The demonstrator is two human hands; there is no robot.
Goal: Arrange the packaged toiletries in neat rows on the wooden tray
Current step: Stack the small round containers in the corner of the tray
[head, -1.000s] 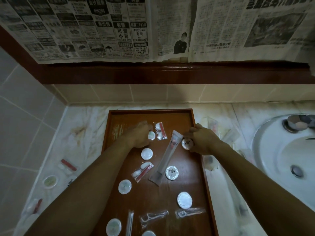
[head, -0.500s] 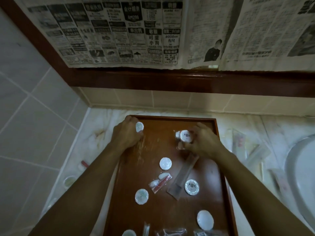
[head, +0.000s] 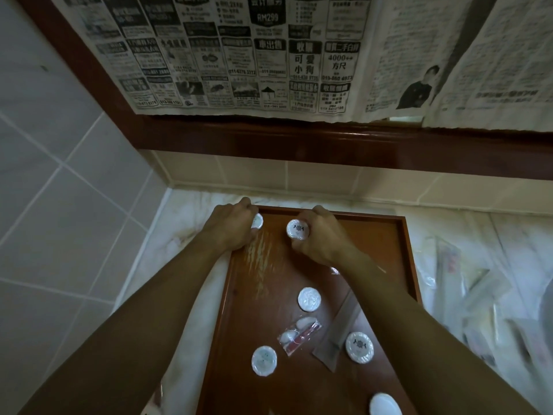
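Observation:
A brown wooden tray [head: 386,235] lies on the marble counter. My left hand [head: 230,227] is at the tray's far left corner, closed on a round white wrapped soap [head: 257,220]. My right hand [head: 317,235] sits beside it along the far edge, gripping another round white soap [head: 297,229] with a dark emblem. Loose on the tray behind my hands are more round soaps [head: 309,299], [head: 264,360], [head: 359,347], [head: 385,404], a clear packet with a red item [head: 297,333] and a long sachet [head: 339,330] partly under my right forearm.
Several clear wrapped packets [head: 466,283] lie on the marble counter to the right of the tray. A tiled wall [head: 59,175] closes the left side. Above the backsplash runs a dark wooden ledge [head: 299,142] with newspaper [head: 269,55] hanging over it.
Both hands have carried their round soaps from the middle of the tray to its far edge. The view has shifted left, so the sink is out of sight.

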